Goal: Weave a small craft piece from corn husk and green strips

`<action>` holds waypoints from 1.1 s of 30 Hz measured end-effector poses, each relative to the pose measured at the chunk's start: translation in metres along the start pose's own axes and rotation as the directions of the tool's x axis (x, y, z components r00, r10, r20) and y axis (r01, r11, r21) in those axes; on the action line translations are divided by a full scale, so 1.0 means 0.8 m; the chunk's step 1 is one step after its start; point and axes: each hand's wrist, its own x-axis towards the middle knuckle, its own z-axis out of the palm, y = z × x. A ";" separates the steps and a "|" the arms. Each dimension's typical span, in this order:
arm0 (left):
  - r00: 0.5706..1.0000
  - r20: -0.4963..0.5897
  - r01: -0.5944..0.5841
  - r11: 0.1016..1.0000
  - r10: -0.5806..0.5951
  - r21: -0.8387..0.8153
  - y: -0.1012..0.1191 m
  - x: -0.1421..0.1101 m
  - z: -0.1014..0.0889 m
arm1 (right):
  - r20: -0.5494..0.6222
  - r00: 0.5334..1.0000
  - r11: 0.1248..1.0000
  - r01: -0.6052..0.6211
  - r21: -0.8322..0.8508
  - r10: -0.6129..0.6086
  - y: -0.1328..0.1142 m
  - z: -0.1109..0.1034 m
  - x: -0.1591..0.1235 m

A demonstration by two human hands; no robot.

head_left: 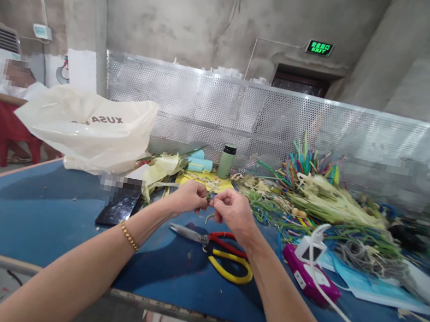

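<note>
My left hand (191, 198) and my right hand (233, 211) meet above the blue table, fingertips almost touching. Both are closed in a pinch on a small, thin green strand (208, 218), whose exact kind is too small to tell; a curved end hangs below the fingers. Under the hands lie scissors (230, 275) with one red and one yellow handle, blades pointing left. Behind the fingers is a yellow sheet (190, 179) with plant scraps on it. A dark phone or tablet (116, 212) lies left of my left wrist.
A large white plastic bag (106, 136) stands at the left. Behind are a green bottle (226, 162) and light-blue rolls (200, 165). Dried husks (324, 200) and coloured strands pile up at right, near a purple power strip (326, 286) with a white cable. Someone sits far left.
</note>
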 end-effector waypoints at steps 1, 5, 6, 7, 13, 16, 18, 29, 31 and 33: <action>1.000 -0.005 0.004 1.000 -0.004 -0.003 0.000 0.000 0.000 | 0.010 1.000 1.000 -0.019 0.020 0.019 -0.001 0.000 -0.001; 0.999 -0.022 0.039 0.999 -0.040 -0.022 0.006 -0.002 -0.002 | 0.009 1.000 0.999 -0.007 -0.034 0.008 -0.003 -0.006 0.001; 0.999 -0.022 0.048 0.999 -0.048 -0.022 0.009 -0.003 -0.002 | 0.013 0.999 0.996 0.034 -0.084 -0.033 -0.002 -0.008 0.002; 0.998 -0.020 0.055 0.998 -0.056 -0.025 0.011 -0.003 -0.002 | 0.028 0.996 0.987 0.087 -0.138 -0.084 0.000 -0.010 0.003; 0.998 -0.034 0.043 0.997 -0.045 -0.059 0.007 -0.002 0.003 | 0.032 0.961 0.902 0.269 -0.337 -0.275 0.007 -0.009 0.007; 0.999 -0.040 0.032 0.999 -0.033 -0.027 0.001 0.000 0.007 | -0.015 0.953 0.854 0.263 -0.449 -0.301 0.009 -0.005 0.006; 0.999 -0.021 0.024 1.000 -0.024 -0.007 0.001 0.000 0.007 | -0.041 0.954 0.830 0.236 -0.506 -0.296 0.010 -0.005 0.006; 0.998 -0.057 -0.022 1.000 0.021 -0.015 0.000 0.003 0.001 | -0.044 0.936 0.778 0.264 -0.570 -0.350 0.016 -0.009 0.010; 0.997 -0.081 -0.018 0.999 0.014 -0.042 0.002 0.003 0.003 | -0.055 0.938 0.789 0.256 -0.559 -0.344 0.015 -0.009 0.009; 0.993 -0.121 0.001 0.997 -0.011 -0.083 0.004 0.002 0.006 | -0.069 0.945 0.811 0.235 -0.536 -0.319 0.013 -0.009 0.009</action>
